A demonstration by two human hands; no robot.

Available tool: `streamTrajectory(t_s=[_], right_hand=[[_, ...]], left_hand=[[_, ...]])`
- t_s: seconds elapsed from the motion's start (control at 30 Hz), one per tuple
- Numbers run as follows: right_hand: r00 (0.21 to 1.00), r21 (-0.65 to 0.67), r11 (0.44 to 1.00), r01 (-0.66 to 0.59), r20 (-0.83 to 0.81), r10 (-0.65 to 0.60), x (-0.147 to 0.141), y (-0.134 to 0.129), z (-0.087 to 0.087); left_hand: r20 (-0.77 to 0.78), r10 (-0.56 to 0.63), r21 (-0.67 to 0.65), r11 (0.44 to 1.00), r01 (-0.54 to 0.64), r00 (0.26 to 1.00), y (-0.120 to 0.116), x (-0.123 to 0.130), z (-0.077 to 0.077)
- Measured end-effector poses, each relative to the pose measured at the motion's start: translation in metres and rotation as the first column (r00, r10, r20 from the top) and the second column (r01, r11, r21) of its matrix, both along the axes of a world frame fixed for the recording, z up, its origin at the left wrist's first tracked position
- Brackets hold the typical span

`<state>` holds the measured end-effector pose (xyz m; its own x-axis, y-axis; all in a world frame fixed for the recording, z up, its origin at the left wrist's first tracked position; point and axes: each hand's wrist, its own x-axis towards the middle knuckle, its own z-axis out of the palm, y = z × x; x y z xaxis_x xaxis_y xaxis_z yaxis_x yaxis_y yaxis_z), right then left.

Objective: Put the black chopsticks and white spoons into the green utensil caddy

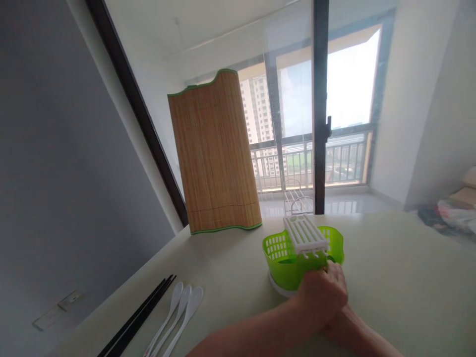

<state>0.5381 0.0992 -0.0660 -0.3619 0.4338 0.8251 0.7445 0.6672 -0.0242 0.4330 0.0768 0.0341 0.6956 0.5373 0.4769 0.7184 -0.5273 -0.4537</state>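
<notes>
A bright green slotted plastic basket (pixel 284 272) stands on the table, with a white base (pixel 277 286) showing beneath it. Across its top lies a white slatted rack (pixel 307 234) with small hooks along the near edge. My left hand (pixel 322 292) is closed at the near right side of the basket, just below the hooks; what its fingers hold is hidden. My right hand (pixel 339 277) is close against it, the forearms crossing near the wrists, and its fingers are mostly covered. Three white spoons (pixel 185 310) and several black chopsticks (pixel 143 310) lie to the left.
A partly rolled bamboo mat (pixel 217 158) with green edging stands upright at the far edge of the pale table (pixel 401 277). Behind it is a glass sliding door with a dark frame (pixel 320 163). A grey wall (pixel 67 173) borders the left side.
</notes>
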Motion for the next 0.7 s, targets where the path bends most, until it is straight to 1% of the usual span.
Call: streamTrajectory(t_s=[0.03, 0.07, 0.1, 0.13, 0.17, 0.23, 0.27, 0.3, 0.37, 0.43, 0.57, 0.7], right_hand=[[0.999, 0.038, 0.999, -0.038, 0.008, 0.038, -0.001, 0.0, -0.001], [0.993, 0.041, 0.993, -0.108, 0.04, 0.107, -0.002, -0.001, -0.002], [0.982, 0.006, 0.985, -0.174, 0.078, 0.173, -0.004, -0.002, -0.001], [0.967, -0.06, 0.972, -0.225, 0.112, 0.231, -0.004, -0.004, 0.002], [0.95, -0.155, 0.954, -0.258, 0.139, 0.28, -0.005, -0.005, 0.005], [0.925, -0.328, 0.9, -0.288, 0.147, 0.35, -0.005, -0.007, 0.014], [0.917, -0.376, 0.875, -0.304, 0.135, 0.376, -0.005, -0.008, 0.019], [0.91, -0.398, 0.858, -0.325, 0.115, 0.398, -0.004, -0.008, 0.022], [0.903, -0.404, 0.841, -0.362, 0.074, 0.424, -0.003, -0.008, 0.026], [0.901, -0.405, 0.833, -0.377, 0.048, 0.431, -0.003, -0.008, 0.026], [0.902, -0.423, 0.823, -0.379, 0.031, 0.431, -0.003, -0.007, 0.024], [0.899, -0.433, 0.816, -0.383, 0.026, 0.436, -0.002, -0.006, 0.023]], left_hand=[[-0.013, 0.037, 0.008, 0.999, -0.036, 0.999, 0.006, 0.002, -0.005], [-0.024, 0.053, 0.007, 0.999, -0.053, 0.998, 0.01, 0.001, -0.009], [-0.036, 0.056, -0.003, 0.998, -0.056, 0.998, 0.013, -0.002, -0.01], [-0.044, 0.057, -0.026, 0.998, -0.059, 0.997, 0.016, -0.006, -0.011], [-0.046, 0.071, -0.06, 0.995, -0.074, 0.996, 0.017, -0.012, -0.01], [-0.043, 0.123, -0.141, 0.982, -0.128, 0.992, 0.019, -0.028, -0.007], [-0.041, 0.158, -0.173, 0.971, -0.162, 0.987, 0.02, -0.038, -0.005], [-0.04, 0.197, -0.194, 0.96, -0.201, 0.98, 0.021, -0.049, -0.003], [-0.037, 0.273, -0.216, 0.937, -0.274, 0.961, 0.024, -0.076, -0.001], [-0.032, 0.349, -0.242, 0.906, -0.346, 0.936, 0.027, -0.109, 0.001], [0.01, 0.496, -0.3, 0.83, -0.47, 0.868, 0.031, -0.185, 0.003], [0.106, 0.626, -0.353, 0.75, -0.559, 0.773, 0.027, -0.262, 0.004]])
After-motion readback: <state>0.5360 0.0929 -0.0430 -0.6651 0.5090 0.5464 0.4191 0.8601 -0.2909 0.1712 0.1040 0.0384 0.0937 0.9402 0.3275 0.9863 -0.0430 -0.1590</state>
